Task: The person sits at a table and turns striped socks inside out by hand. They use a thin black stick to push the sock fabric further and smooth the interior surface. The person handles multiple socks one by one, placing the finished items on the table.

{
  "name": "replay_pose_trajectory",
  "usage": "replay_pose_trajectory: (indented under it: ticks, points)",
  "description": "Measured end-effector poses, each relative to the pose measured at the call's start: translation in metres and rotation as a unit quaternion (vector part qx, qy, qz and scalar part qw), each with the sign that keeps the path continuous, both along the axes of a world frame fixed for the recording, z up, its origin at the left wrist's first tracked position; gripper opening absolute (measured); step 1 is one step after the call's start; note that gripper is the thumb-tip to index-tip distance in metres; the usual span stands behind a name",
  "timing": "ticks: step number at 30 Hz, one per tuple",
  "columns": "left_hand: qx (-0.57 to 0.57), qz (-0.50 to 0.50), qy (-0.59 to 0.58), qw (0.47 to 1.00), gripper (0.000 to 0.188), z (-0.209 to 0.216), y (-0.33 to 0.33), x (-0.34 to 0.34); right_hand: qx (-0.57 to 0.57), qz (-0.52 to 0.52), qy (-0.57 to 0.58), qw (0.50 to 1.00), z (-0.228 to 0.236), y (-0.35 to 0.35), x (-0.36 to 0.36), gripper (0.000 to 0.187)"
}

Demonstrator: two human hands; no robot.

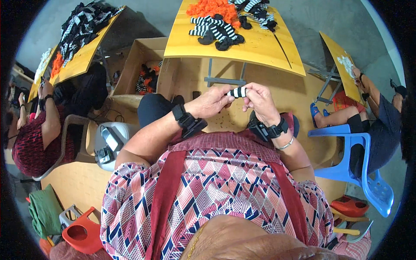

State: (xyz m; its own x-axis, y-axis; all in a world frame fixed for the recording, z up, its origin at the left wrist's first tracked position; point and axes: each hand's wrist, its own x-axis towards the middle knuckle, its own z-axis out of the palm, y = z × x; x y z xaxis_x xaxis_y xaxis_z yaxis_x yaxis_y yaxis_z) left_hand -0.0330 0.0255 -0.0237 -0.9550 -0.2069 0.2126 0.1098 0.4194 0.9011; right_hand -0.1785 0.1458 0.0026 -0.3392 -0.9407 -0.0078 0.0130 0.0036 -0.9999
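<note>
Your left hand (209,102) and right hand (261,102) met just toward 1 o'clock from the centre of view, in front of your lap. Between them was the small black-and-white striped fabric piece (237,92), held off every surface. Grip: both narrow; left fingers pinched its 9 o'clock end, right thumb and fingers closed about its 3 o'clock end. Two-ended hold, probably to keep the soft cloth spread and steady; whether it was stretched, you could not tell.

At 12 o'clock stood the yellow flat-topped table (260,52). On it, the striped black-and-white fabric heap (212,29) lay at the edge facing you, presumably for easy reach, with the fluffy bright-orange heap (212,9) beyond. The thin black rod (283,50) lay by itself toward 1 o'clock. At 11 o'clock, the open brown cardboard box (127,100) stood on the floor, its high walls likely keeping the mixed orange and striped pieces together.
</note>
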Motion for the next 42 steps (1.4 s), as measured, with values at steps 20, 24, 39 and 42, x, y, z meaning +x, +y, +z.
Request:
replay_pose_trajectory:
  ticks: [20,24,39,42]
  points:
    - [-0.356,0.183,0.01,0.916,0.048,0.003,-0.114,-0.046,0.255,0.229,0.588,0.733,-0.23,-0.006,-0.106,0.023]
    - [-0.547,0.211,0.06,0.808,0.043,0.022,-0.055,-0.03,0.238,0.416,0.688,0.545,-0.287,0.022,-0.093,0.02]
    - [-0.468,0.15,-0.085,0.867,0.055,0.092,0.011,0.017,0.375,0.467,0.557,0.576,-0.324,0.079,-0.054,0.018]
    - [-0.473,0.164,-0.078,0.862,0.057,0.081,-0.002,0.01,0.342,0.494,0.55,0.58,-0.312,0.055,-0.001,0.018]
